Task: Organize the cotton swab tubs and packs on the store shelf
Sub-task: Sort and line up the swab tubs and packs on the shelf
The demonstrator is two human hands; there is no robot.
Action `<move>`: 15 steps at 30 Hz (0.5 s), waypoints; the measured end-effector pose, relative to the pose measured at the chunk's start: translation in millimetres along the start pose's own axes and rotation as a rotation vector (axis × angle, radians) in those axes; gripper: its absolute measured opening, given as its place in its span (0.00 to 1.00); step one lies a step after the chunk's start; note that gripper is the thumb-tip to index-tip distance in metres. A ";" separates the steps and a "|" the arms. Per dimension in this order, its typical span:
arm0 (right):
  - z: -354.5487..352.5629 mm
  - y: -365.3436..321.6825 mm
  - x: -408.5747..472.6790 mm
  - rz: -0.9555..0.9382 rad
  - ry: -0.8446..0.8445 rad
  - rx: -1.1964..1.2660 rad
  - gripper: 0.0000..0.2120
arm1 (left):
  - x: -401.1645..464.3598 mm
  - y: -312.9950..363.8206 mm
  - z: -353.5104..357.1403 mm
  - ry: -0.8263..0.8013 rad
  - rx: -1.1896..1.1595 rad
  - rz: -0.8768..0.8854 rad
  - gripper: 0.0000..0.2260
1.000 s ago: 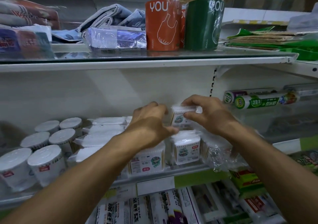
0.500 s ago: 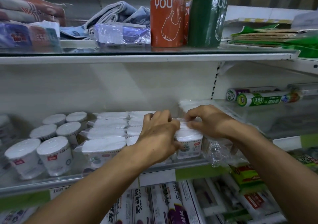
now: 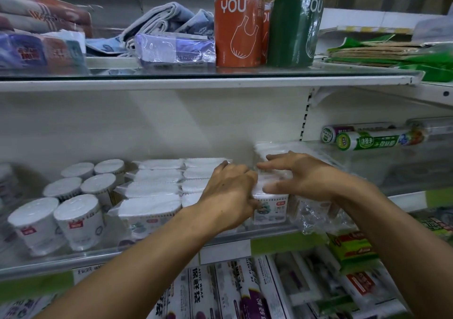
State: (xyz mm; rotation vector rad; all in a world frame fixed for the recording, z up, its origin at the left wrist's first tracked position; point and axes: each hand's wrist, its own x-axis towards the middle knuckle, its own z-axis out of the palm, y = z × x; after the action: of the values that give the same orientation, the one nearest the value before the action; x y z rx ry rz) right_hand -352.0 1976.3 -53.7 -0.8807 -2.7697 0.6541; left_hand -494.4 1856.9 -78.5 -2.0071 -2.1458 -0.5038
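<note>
Round white cotton swab tubs [image 3: 77, 217] stand in rows at the left of the glass shelf [image 3: 98, 255]. Beside them lie rows of flat white cotton swab packs [image 3: 152, 202]. My left hand [image 3: 230, 196] and my right hand [image 3: 301, 176] rest on a row of swab packs [image 3: 270, 207] in the shelf's middle, fingers pressed against the packs' tops and sides. Another white pack [image 3: 263, 148] stands behind my right hand. A clear plastic wrapper [image 3: 316, 210] holding more packs sits right of my hands.
The upper shelf [image 3: 196, 83] carries an orange roll [image 3: 236, 31], a green roll [image 3: 294, 30], folded towels [image 3: 161, 24] and wrapped packs. Cling film rolls [image 3: 377, 140] lie at right. Boxes of plastic wrap [image 3: 220, 291] fill the shelf below.
My right hand has brought a swab pack down from mid-air onto the row. Both hands have dropped lower and now press on the packs. The view has shifted slightly.
</note>
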 end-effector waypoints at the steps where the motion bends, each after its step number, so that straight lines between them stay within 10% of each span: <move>1: 1.5 -2.0 -0.8 -0.009 -0.024 -0.039 0.30 | -0.2 -0.4 0.7 0.001 -0.008 -0.002 0.14; 15: 5.5 -6.1 -6.3 0.035 -0.059 -0.037 0.27 | -5.5 -8.8 0.8 -0.064 -0.097 -0.008 0.25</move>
State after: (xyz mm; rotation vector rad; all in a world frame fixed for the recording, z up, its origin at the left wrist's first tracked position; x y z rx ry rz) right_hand -351.6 1966.2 -56.0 -0.9348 -2.8336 0.6466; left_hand -502.5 1851.7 -82.3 -2.0930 -2.2070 -0.5625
